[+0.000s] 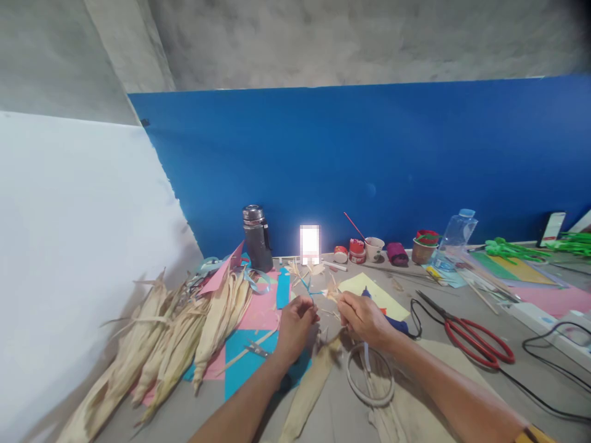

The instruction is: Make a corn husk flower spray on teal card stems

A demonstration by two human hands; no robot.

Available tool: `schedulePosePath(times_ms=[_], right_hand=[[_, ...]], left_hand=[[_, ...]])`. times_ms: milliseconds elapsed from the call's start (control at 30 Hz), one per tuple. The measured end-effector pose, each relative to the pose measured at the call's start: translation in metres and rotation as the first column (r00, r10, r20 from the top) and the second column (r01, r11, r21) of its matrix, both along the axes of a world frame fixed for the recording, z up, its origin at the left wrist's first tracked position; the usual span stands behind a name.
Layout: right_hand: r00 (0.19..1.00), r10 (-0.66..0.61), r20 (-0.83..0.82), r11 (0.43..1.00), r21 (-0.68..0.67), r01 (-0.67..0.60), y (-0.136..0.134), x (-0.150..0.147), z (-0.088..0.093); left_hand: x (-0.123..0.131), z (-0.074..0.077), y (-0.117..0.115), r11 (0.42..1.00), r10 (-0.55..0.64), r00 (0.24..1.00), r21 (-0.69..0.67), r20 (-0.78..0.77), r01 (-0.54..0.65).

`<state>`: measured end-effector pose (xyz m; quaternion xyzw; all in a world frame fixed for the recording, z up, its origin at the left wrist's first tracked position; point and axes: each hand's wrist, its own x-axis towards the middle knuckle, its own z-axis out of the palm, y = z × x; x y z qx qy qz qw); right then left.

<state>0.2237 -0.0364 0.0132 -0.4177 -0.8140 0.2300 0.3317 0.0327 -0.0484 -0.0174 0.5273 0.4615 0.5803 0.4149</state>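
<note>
My left hand (298,326) is closed in a pinch above the middle of the table, palm turned inward. A thin blue branching strip (308,287) shows just beyond its fingertips; whether they hold it I cannot tell. My right hand (364,317) is closed a short way to the right, knuckles up, and what it grips is hidden. Pale corn husk scraps (330,289) lie between and beyond the hands. A blue glue gun (394,325) lies partly behind the right hand. Below the hands are a long dried husk (307,387) and a grey-white ring (349,375).
Dried corn husks (161,344) are heaped at left. Small scissors (257,349) lie on blue paper (240,375); large red-handled scissors (480,341) lie at right. A thermos (257,240), a paper cup (373,249) and a plastic bottle (457,237) stand before the blue panel (323,154). A power strip (549,329) is at right.
</note>
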Motion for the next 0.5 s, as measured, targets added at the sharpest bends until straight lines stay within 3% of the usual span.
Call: schedulePosePath(times_ms=[167, 333, 500], right_hand=[[0.999, -0.035, 0.031, 0.997, 0.074, 0.032, -0.0020, 0.0009, 0.0020], [0.992, -0.090, -0.088, 0.995, -0.055, 0.085, -0.0006, -0.0030, 0.0004], [0.965, -0.104, -0.241, 0.993, -0.075, 0.088, 0.0041, -0.0044, 0.0016]], left_hand=[[0.0013, 0.0082, -0.0049, 1.000, 0.028, 0.998, -0.001, -0.049, -0.028], [0.0008, 0.0084, -0.0044, 1.000, 0.019, 0.999, -0.018, -0.043, -0.020], [0.0006, 0.0040, -0.0006, 0.999, 0.026, 0.999, -0.035, -0.032, -0.027]])
